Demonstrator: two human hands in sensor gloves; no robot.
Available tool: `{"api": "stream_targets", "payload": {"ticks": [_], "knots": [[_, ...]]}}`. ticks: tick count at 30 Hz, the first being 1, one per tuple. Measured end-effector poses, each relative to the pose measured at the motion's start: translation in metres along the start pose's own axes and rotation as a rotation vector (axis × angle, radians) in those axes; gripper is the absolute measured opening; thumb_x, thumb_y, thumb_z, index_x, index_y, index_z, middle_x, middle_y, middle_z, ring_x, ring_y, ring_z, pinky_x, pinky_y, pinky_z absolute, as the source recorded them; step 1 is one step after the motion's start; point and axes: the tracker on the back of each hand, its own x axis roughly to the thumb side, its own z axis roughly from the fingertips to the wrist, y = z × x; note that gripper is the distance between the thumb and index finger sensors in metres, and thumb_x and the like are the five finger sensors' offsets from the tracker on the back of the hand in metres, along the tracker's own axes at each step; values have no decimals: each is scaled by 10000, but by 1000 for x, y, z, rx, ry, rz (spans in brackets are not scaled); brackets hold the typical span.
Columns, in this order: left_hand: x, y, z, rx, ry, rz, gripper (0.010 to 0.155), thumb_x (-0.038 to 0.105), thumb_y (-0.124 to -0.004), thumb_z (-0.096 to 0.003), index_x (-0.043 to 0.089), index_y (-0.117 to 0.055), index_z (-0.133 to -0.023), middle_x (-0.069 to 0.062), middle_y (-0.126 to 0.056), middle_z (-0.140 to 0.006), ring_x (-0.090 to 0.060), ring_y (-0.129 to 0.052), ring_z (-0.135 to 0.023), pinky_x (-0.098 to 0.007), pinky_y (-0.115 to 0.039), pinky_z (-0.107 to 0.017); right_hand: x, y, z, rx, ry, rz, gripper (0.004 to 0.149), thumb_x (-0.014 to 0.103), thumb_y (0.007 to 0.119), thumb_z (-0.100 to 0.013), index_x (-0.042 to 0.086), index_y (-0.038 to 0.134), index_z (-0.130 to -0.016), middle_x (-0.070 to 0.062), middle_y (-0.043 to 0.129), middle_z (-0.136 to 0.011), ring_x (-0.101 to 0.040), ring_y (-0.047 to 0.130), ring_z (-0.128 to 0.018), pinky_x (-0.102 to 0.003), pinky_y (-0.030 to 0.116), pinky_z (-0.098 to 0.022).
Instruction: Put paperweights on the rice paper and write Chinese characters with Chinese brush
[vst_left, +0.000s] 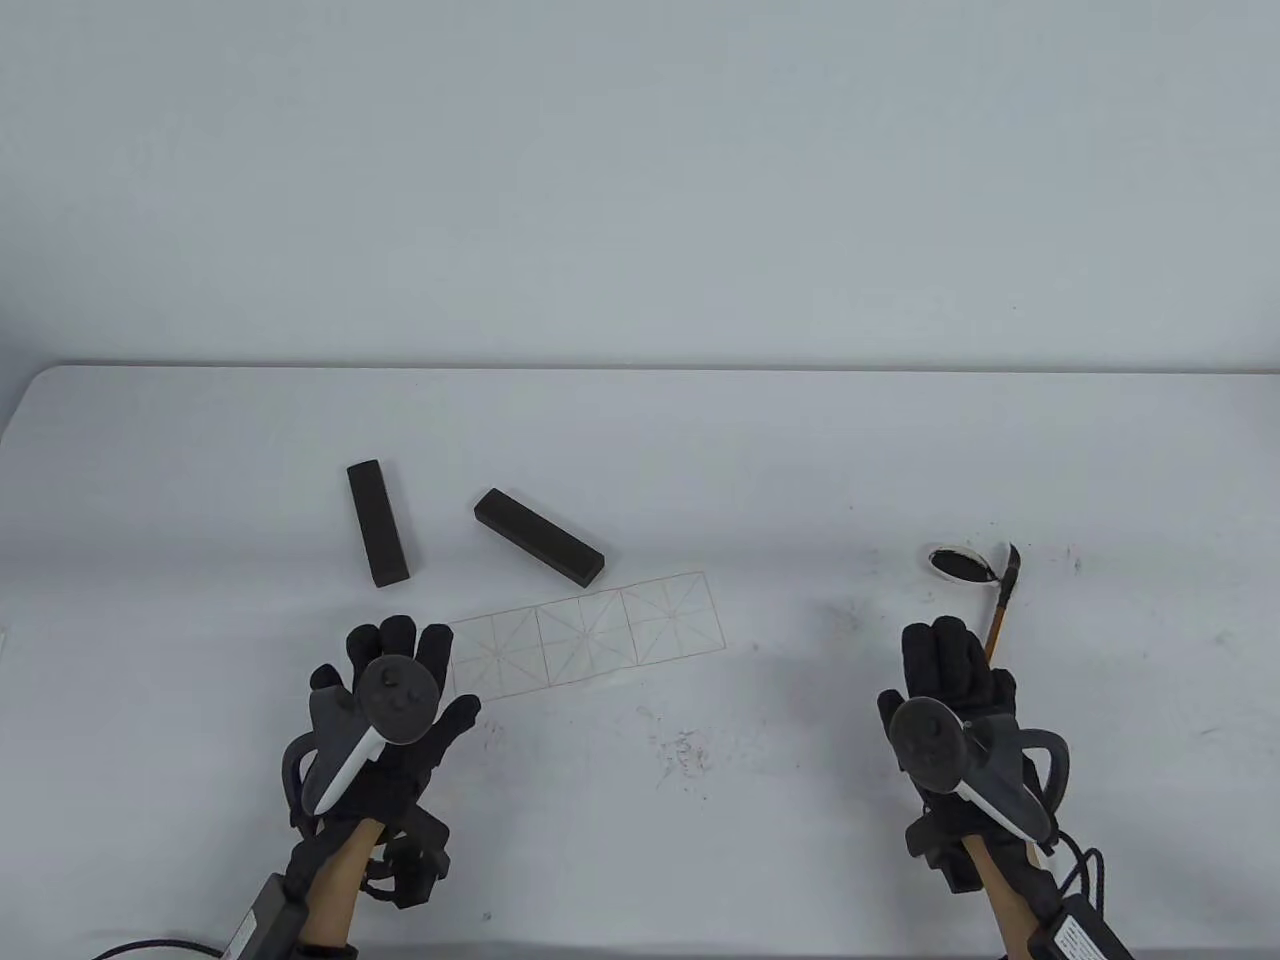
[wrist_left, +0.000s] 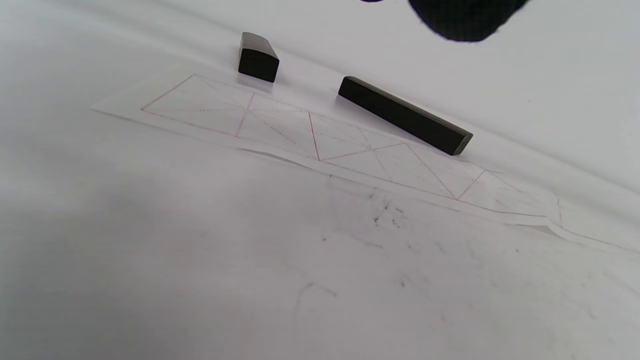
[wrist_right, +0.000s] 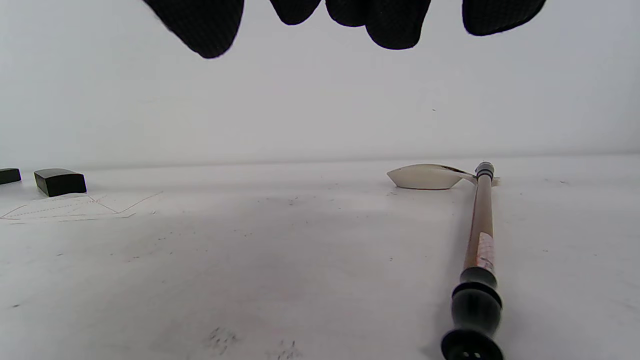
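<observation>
A strip of rice paper (vst_left: 590, 632) (wrist_left: 320, 135) printed with red grid squares lies flat at mid-table. Two dark bar paperweights lie on the bare table behind it: one (vst_left: 378, 522) (wrist_left: 258, 58) at the left, one (vst_left: 539, 536) (wrist_left: 404, 115) slanted beside the strip's far edge. A brush (vst_left: 1001, 603) (wrist_right: 478, 235) lies on the right with its tip on a small white ink dish (vst_left: 960, 563) (wrist_right: 426, 176). My left hand (vst_left: 398, 670) hovers open at the strip's left end, holding nothing. My right hand (vst_left: 945, 665) hovers open just left of the brush handle.
Faint ink smudges (vst_left: 682, 750) mark the white table in front of the paper. The table's far edge (vst_left: 640, 370) meets a plain white wall. Cables (vst_left: 1085, 870) trail from both wrists at the near edge.
</observation>
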Motion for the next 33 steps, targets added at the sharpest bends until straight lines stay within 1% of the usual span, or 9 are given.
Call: {"api": "stream_targets", "payload": {"ticks": [15,19,23,28,33], "knots": [[0,1,1,-8,6,-22,802,584,-550,-515,438,-128,-1181,56,11,-1263,-277,86,-1171,-576,58,-792,-2,-1,0,10,15,6,697,351,637,-580,41,291,-1100,-306,232,-1130,-492,384,-1049,-774,384,-646],[0,2,0,-12,-6,-11,803,586,-549,-514,434,-131,-1182,55,10,-1263,-277,83,-1171,-577,57,-791,-2,-1,0,9,10,4,697,351,636,-580,41,292,-1101,-300,237,-1132,-492,383,-1050,-778,377,-643],[2,0,0,-14,-25,-34,803,587,-548,-515,430,-132,-1183,50,3,-1263,-283,79,-1169,-583,51,-788,0,0,0,14,-2,2,695,352,635,-581,43,294,-1101,-301,235,-1133,-493,378,-1051,-780,371,-643],[2,1,1,3,-23,-38,803,587,-547,-515,427,-132,-1184,48,5,-1264,-282,78,-1169,-582,48,-788,4,1,2,27,-24,16,697,354,634,-581,43,291,-1102,-301,228,-1134,-495,369,-1052,-783,363,-642],[0,0,0,-8,-9,-36,804,587,-547,-515,428,-129,-1184,48,4,-1263,-284,77,-1168,-582,48,-789,4,1,2,39,-21,18,698,352,634,-582,40,288,-1102,-302,223,-1132,-500,362,-1050,-783,363,-640]]}}
